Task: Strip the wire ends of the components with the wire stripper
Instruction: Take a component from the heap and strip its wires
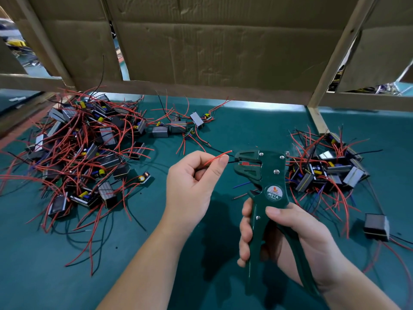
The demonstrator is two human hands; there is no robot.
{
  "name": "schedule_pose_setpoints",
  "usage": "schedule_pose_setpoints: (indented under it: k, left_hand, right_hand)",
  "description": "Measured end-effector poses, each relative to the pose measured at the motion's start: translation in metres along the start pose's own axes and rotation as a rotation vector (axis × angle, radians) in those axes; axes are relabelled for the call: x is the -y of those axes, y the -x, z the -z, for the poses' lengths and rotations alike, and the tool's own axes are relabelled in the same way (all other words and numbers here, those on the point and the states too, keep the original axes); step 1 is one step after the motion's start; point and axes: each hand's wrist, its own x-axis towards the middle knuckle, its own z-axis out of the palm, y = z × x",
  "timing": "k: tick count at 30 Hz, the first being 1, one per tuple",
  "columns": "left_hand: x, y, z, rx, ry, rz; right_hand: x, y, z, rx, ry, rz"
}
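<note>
Your left grip [192, 182] pinches the red wire [218, 158]; right grip [297, 233] curls round the wire stripper [273, 175] handles. Seat the tip squarely between blades, then squeeze.

The left grip [190, 184] and right grip [312, 238] are bare hands on bare forearms [145, 265], uncovered down to the lower edge; the fingernails [222, 159] are short and plain.

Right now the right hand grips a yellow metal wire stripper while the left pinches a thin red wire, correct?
No: the head view shows a dark green wire stripper, not yellow. The right hand grips it; the left hand pinches the red wire.
</note>
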Motion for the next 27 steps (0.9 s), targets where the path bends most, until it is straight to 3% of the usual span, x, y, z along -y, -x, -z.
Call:
schedule_pose_setpoints:
  k: [15,27]
  left_hand:
    - [-0.0035,0.0011,0.0008,-0.002,-0.01,0.011]
    - [-0.0067,0.0007,0.0013,0.059,0.01,0.054]
  right_hand:
    - [0.0007,0.0002,0.0005,0.017,0.005,0.011]
    - [0.0016,0.0016,0.0042,0.125,-0.041,0.001]
